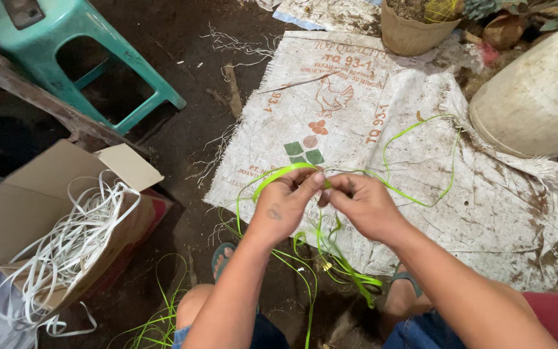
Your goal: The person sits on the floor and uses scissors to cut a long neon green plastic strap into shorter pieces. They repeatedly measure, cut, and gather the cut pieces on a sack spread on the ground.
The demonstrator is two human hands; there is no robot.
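Green strip [421, 194]: pinched between left hand [283, 205] and right hand [364, 205], both clenched on it above the sack [356, 116]. Risk: loose loops trail by the sandals and may snag or tangle. White strips [66, 252] in box [27, 207], well apart.

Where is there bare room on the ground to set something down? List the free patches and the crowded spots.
Free: the woven white sack right of both hands, below the pale round drum; the dark dirt between the teal plastic stool and the sack. Crowded: the green plastic strips under the left hand and right hand; the cardboard box of white strips.
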